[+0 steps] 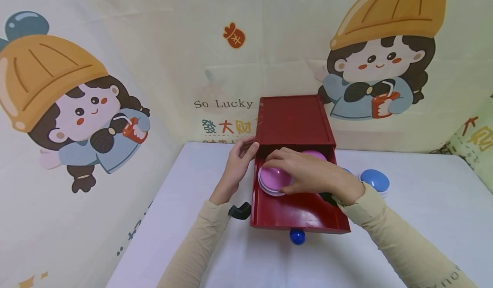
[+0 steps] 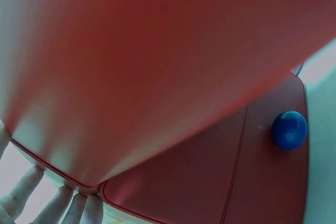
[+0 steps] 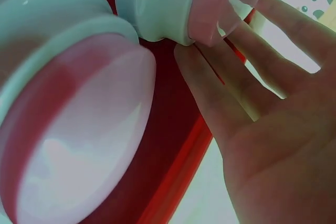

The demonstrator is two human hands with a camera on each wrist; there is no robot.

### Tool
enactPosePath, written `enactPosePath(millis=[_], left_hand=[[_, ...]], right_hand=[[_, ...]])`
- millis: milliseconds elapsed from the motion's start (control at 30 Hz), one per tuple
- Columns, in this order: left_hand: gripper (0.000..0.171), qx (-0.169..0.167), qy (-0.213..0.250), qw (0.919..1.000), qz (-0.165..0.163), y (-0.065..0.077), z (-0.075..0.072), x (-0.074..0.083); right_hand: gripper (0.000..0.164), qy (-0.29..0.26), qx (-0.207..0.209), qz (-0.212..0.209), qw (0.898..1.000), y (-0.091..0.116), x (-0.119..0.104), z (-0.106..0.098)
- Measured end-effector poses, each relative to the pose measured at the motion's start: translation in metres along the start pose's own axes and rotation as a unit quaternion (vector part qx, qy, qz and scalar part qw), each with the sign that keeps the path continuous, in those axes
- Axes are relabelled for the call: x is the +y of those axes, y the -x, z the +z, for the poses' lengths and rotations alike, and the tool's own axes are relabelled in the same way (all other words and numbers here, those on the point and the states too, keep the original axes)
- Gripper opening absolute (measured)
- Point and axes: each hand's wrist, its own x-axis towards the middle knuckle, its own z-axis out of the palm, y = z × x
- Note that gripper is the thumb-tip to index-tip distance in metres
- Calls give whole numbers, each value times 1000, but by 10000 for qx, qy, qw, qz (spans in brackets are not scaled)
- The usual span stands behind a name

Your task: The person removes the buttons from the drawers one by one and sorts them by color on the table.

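Observation:
A red box stands with its drawer pulled out, a blue knob on the front. Inside, toward the left, sits a round button with a pink dome and white base. My right hand grips that button from above, fingers over its far side and thumb at the near rim. Behind this hand, a second pink-domed button lies in the drawer, partly covered; it looms large at left in the right wrist view. My left hand rests along the box's left side, fingers fairly straight.
On the white table, right of the drawer, lies a blue-domed button on a white base. Another bit of blue shows between it and the drawer, mostly hidden by my right wrist. A printed cloth hangs behind the table.

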Motion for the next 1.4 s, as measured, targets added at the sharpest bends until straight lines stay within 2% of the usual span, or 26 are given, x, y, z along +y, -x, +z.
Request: enactPosePath(millis=[633,1000,1400], left_hand=[[44,43,-89,9999,-24,0,-1,1],[44,49,-60,9999,-67,1,1,3],[43,38,-184,9998,3,3,1,2]], right_hand=[[69,275,481,-161,9983,13,-6,-13],[68,314,886,-138,9955,28,-6,-21],[69,44,1002,45,9950,41,-6,-29]])
